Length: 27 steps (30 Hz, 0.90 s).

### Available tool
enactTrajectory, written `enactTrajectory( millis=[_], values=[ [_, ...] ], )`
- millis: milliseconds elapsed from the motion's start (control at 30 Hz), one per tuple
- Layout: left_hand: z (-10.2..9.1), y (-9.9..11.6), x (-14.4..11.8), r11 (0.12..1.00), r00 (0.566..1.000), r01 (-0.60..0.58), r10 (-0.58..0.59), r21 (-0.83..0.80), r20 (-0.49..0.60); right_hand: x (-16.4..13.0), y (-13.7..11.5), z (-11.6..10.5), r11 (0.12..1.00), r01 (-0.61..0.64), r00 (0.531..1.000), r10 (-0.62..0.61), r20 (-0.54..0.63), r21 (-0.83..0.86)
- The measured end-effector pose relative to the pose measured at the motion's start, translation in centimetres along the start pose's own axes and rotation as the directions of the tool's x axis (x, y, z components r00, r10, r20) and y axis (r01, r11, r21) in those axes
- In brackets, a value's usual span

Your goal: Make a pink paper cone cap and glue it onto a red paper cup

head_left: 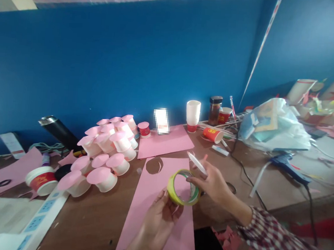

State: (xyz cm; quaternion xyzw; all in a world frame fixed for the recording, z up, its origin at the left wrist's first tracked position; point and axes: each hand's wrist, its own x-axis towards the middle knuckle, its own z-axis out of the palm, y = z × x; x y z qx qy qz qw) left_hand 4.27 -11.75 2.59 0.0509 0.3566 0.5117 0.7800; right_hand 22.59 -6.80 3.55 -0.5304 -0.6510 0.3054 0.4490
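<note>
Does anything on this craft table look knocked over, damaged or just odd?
Yes. A red paper cup lies on its side near the back of the table. The pink sheet under the hands has a round hole cut near its top edge. Pink scraps litter the front edge.

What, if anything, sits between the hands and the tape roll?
Nothing visible. The left hand grips the yellow-green tape roll from below; the right hand touches its far rim while also holding a white pen-like stick. The pink paper sheet lies underneath.
</note>
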Motion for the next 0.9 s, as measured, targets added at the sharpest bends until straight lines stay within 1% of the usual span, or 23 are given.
enactTrajectory(
  millis=[167,300,400,433,500,567,633,700,767,833,900],
  values=[
    [0.3,-0.4,-0.4,0.999,0.998,0.033,-0.035,-0.023,-0.060,-0.2,0.4,0.2,1.000,-0.007,0.999,0.008,0.031,-0.031],
    [0.4,-0.3,-0.4,0.999,0.998,0.028,-0.029,-0.024,-0.061,0.0,0.4,-0.5,1.000,-0.016,0.999,0.015,0.048,0.021],
    [0.3,-0.3,-0.2,0.999,0.997,0.034,-0.035,-0.017,-0.067,0.4,1.0,-0.9,1.000,0.010,0.999,-0.010,0.034,-0.004],
    [0.3,-0.3,-0.2,0.999,0.997,0.037,-0.038,-0.017,-0.062,0.5,1.4,-1.0,1.000,0.008,1.000,-0.008,0.010,-0.014],
    [0.3,-0.3,-0.1,0.999,0.998,0.041,-0.042,-0.020,-0.054,0.8,2.1,-1.2,0.999,-0.043,0.996,0.043,-0.075,-0.002],
    [0.3,-0.2,-0.1,0.999,0.997,0.044,-0.045,-0.025,-0.057,1.2,2.8,-1.5,0.994,-0.107,0.978,0.112,-0.174,0.034],
    [0.5,0.0,0.0,0.999,0.998,0.046,-0.047,-0.020,-0.052,1.6,3.2,-2.0,0.993,-0.113,0.963,0.120,-0.239,0.044],
    [1.0,0.5,0.1,0.999,0.999,0.040,-0.039,0.004,-0.033,1.8,3.4,-2.8,0.997,-0.077,0.965,0.079,-0.251,0.020],
    [1.9,1.2,0.3,0.998,1.000,0.015,-0.015,0.053,-0.002,1.8,3.4,-3.7,0.997,-0.077,0.968,0.076,-0.238,0.007],
    [3.0,2.0,0.6,0.993,0.998,-0.032,0.025,0.116,0.054,1.6,3.6,-4.6,0.994,-0.112,0.969,0.113,-0.220,0.014],
    [4.3,2.9,0.9,0.977,0.987,-0.108,0.082,0.187,0.138,1.1,3.9,-5.4,0.982,-0.183,0.963,0.187,-0.193,0.038]
  ],
)
